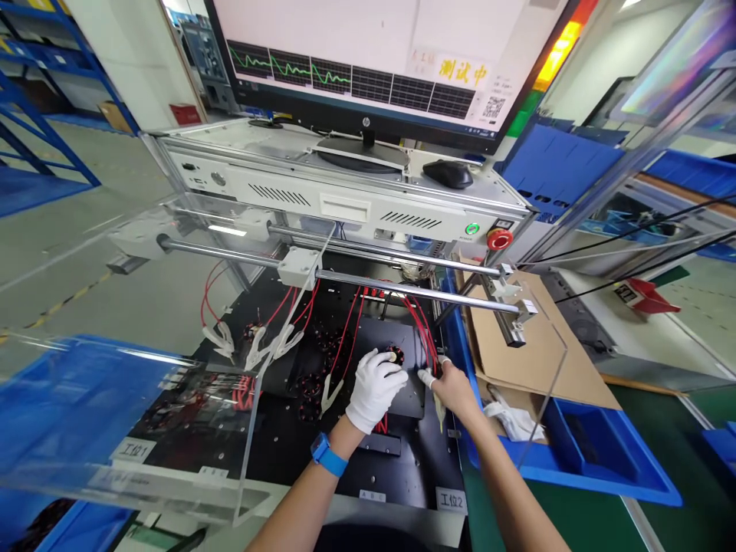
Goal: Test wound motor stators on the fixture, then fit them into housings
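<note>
Left hand and right hand are both low over the black surface. The left one wears a white glove, and its fingers curl by the small round part; I cannot tell if they pinch it. The right one has white covers on its fingertips, and its thumb and fingers look closed around a pale clip. Biggest of all is the computer screen at the back, with wiggly green lines on it. Next comes the blue tray on the right, and then the dark plate on the surface. Thin red wires run down to the right hand. They look soft and bendy, so pulling on them may be bad. The pale clip pokes out below that hand. It looks light, stiff and a bit springy, so its ends seem best to squeeze. Smallest is the round part, sitting on the plate at the left fingertips. It looks light and hard, but its insides may break easily, so its outer edge seems best to hold.
</note>
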Motion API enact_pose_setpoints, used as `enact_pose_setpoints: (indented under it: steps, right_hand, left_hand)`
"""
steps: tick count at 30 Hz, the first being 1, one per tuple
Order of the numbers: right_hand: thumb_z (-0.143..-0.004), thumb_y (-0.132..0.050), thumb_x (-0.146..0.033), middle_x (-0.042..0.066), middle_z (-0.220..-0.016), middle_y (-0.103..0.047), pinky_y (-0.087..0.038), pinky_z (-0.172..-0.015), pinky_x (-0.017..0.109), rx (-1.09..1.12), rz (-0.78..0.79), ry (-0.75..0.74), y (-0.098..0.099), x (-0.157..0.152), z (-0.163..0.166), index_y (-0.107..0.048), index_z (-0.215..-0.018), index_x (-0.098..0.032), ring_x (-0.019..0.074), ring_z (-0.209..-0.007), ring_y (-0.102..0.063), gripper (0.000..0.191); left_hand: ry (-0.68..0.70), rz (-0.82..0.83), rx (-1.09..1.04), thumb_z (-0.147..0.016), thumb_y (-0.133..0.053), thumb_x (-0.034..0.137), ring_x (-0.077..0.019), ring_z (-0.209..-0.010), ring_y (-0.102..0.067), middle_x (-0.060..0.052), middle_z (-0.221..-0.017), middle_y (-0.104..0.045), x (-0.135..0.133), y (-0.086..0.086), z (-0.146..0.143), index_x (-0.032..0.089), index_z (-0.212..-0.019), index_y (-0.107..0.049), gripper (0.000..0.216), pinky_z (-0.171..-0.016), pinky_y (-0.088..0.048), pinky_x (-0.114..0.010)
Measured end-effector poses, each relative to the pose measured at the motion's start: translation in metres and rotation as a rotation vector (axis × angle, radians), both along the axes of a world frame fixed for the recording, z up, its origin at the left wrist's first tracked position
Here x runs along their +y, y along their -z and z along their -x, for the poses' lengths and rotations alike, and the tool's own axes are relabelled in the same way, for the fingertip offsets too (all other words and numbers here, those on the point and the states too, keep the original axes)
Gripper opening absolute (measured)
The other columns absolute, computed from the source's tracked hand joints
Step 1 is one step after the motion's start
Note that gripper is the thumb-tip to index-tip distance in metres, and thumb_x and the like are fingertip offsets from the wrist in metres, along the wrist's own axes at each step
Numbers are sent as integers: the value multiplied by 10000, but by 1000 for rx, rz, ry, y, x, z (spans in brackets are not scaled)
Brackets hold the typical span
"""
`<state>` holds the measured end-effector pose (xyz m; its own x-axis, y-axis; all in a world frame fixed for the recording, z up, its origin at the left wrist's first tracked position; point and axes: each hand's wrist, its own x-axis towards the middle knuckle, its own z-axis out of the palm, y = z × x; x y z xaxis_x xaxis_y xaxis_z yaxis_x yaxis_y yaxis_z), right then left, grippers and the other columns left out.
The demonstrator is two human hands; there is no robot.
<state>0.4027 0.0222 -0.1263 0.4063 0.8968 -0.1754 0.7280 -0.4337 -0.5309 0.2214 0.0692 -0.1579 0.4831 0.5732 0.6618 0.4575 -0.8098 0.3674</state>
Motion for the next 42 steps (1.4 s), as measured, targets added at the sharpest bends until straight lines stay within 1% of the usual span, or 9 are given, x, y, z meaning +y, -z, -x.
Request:
enact_pose_setpoints:
  steps: [4, 7, 11, 17, 22, 25, 28, 35, 42]
  right_hand:
    - [-644, -624, -492, 12, -647, -611, -416, -574, 273, 590, -204, 95, -18, 19, 11, -557, -910, -174, 183, -620, -572, 420]
    - [-584, -666, -498, -23, -555, -558, -401, -510, 255, 800, -335, 204, -16, 28, 25, -546, -833, -172, 154, -531, -531, 427]
    - [-571, -682, -479, -46, -520, -521, -386, -481, 237, 820, -432, 296, -7, 33, 33, -535, -787, -179, 122, -473, -486, 398]
    - [-587, -674, -456, -53, -523, -524, -390, -476, 236, 823, -424, 300, -9, 32, 34, -540, -799, -178, 107, -443, -463, 374]
    - [-581, -688, -459, -46, -494, -531, -416, -488, 244, 844, -425, 308, -13, 33, 37, -542, -810, -181, 154, -517, -551, 388]
    - [-563, -709, -457, -26, -544, -573, -416, -465, 234, 855, -400, 317, -12, 32, 36, -537, -806, -178, 161, -546, -575, 408]
    - [-551, -713, -479, -17, -612, -597, -401, -419, 221, 919, -362, 321, -10, 28, 29, -525, -840, -184, 140, -504, -560, 454]
    - [-480, -740, -466, -79, -506, -497, -408, -386, 223, 937, -446, 494, -4, 22, 9, -473, -774, -204, 114, -421, -506, 476]
    - [-508, -737, -450, -70, -526, -501, -409, -366, 210, 954, -495, 476, -3, 30, 17, -480, -781, -199, 102, -415, -497, 451]
  left_hand:
    - [-9, 37, -23, -732, -630, 262, -177, -904, -581, 16, -807, -694, -6, 3, -3, 280, -816, -678, 98, -871, -448, -367]
    - [-25, 55, -21, -734, -624, 256, -178, -862, -588, -1, -788, -692, -9, 4, -4, 262, -818, -684, 103, -814, -473, -343]
    - [-42, 60, -23, -745, -611, 254, -175, -851, -589, 3, -765, -690, -10, 3, -6, 259, -811, -685, 100, -781, -475, -325]
    - [-68, 61, -36, -751, -604, 253, -175, -843, -589, -10, -755, -687, -11, 3, -8, 247, -789, -687, 92, -767, -468, -320]
    - [-64, 84, -42, -755, -594, 247, -177, -848, -588, -17, -759, -685, -11, 4, -8, 246, -789, -691, 102, -780, -470, -328]
    - [-52, 107, -46, -759, -587, 243, -177, -855, -588, -17, -765, -687, -11, 2, -7, 250, -803, -693, 114, -793, -475, -334]
    - [-54, 140, -61, -748, -605, 238, -177, -858, -590, -10, -771, -689, -11, 1, -7, 249, -795, -694, 101, -781, -489, -327]
    - [-73, 217, -96, -734, -621, 198, -175, -851, -598, -14, -795, -693, -12, 2, -7, 235, -784, -692, 95, -767, -504, -326]
    - [-58, 233, -110, -731, -622, 189, -173, -858, -593, -9, -782, -693, -12, 0, -7, 246, -800, -695, 116, -782, -498, -325]
